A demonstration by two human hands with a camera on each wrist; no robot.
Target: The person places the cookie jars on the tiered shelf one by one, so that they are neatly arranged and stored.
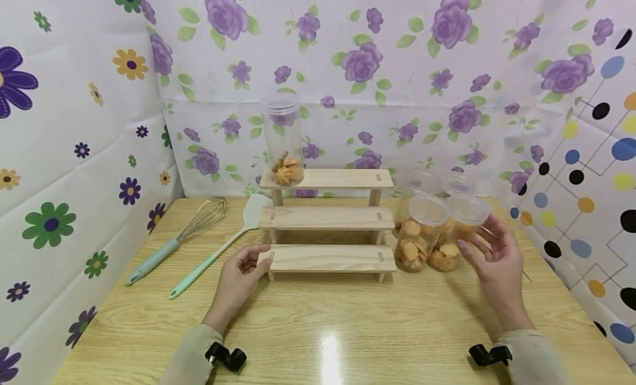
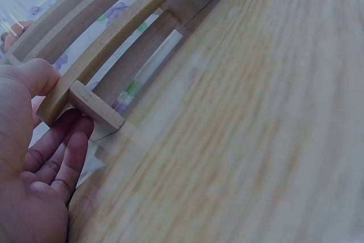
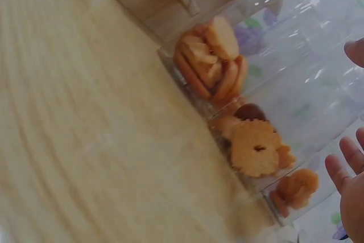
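My left hand [image 1: 239, 281] holds the left end of the lowest board of a three-tier wooden display rack [image 1: 325, 257]. Its thumb lies on the board, and the other fingers curl beneath it in the left wrist view. At the right, my right hand [image 1: 501, 266] is beside the front right jar [image 1: 444, 257], thumb and fingers spread apart around its side. That clear lidded jar contains cookies [image 3: 256, 147]. Another cookie jar [image 1: 413, 247] stands to its left, with more jars [image 1: 458, 182] behind. A tall jar [image 1: 281, 133] with cookies at its bottom stands on the top tier's left end.
Left of the rack lie a whisk [image 1: 171, 249] with a blue handle and a spatula [image 1: 213, 255] with a mint-green handle. Flowered cloth [image 1: 328, 59] hangs behind the wood-grain table [image 1: 382, 324], with patterned cloth on both sides.
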